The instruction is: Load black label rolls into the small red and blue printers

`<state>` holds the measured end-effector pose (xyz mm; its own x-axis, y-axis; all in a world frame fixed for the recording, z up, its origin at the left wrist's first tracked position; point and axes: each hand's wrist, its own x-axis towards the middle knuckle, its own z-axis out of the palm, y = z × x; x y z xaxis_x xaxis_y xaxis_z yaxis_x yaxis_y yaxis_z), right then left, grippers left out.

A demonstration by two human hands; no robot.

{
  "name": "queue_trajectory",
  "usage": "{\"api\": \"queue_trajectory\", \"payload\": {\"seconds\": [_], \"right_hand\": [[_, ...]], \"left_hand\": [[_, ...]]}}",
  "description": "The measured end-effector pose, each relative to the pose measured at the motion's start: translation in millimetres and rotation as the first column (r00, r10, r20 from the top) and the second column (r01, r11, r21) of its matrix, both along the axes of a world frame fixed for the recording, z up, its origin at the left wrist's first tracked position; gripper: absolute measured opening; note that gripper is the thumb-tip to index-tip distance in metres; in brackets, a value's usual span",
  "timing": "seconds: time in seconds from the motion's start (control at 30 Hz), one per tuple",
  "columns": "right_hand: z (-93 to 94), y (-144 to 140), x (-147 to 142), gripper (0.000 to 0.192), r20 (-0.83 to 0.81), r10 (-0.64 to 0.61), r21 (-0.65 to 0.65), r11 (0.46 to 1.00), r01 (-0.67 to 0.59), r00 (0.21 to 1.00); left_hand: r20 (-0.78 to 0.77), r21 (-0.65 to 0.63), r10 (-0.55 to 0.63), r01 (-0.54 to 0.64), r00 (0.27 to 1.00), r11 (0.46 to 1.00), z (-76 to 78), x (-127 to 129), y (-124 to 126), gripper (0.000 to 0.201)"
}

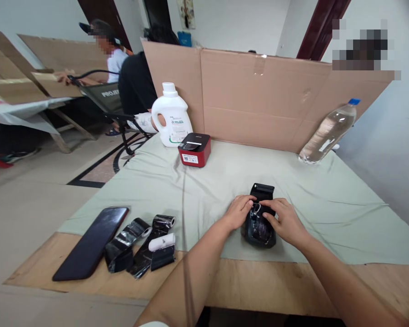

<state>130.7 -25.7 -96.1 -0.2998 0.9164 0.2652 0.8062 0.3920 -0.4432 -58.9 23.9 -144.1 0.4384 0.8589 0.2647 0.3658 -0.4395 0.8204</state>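
Cradling a small black plastic label printer (259, 225) with its lid flipped open, both hands sit near the front edge of the cloth-covered counter (204, 190). The left hand (239, 211) steadies the left side while the right hand (283, 221) curls its fingers (266, 205) into the open bay. It looks light, rigid and smooth; the solid body sides seem the safest hold, since the hinged lid looks fragile.

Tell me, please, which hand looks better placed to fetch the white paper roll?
Probably the left hand: the white paper roll lies on its side of the black printer, while the right hand would have to cross over.
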Motion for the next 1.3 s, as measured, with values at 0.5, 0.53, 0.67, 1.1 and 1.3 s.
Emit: {"api": "queue_trajectory", "payload": {"seconds": [0.5,0.53,0.67,1.1,1.3], "right_hand": [[-0.9,-12,-7,0.023,-0.026,0.091,0.123,0.989,-0.088,0.995],[-0.4,-17,-8,0.021,-0.039,0.096,0.166,0.982,-0.088,0.995],[-6.5,-39,-12,0.015,-0.03,0.111,0.279,0.955,-0.099,0.993],[-35.9,-77,-19,0.032,0.155,0.089,0.414,0.899,-0.146,0.984],[-38.9,-62,-13,0.068,0.197,-0.041,0.397,0.917,-0.042,0.979]], "left_hand": [[0.121,-0.002,-0.015,0.015,0.993,1.0,-0.9,-1,-1,0.032],[0.162,-0.023,-0.015,0.019,0.987,1.0,-1.6,-1,-1,0.032],[0.298,-0.099,-0.015,0.046,0.954,0.994,-6.4,0,-1,0.038],[0.243,0.058,-0.054,0.041,0.968,0.997,8.2,-1,-2,0.037],[0.259,0.021,-0.052,0.048,0.965,0.999,5.3,0,0,0.022]]}}
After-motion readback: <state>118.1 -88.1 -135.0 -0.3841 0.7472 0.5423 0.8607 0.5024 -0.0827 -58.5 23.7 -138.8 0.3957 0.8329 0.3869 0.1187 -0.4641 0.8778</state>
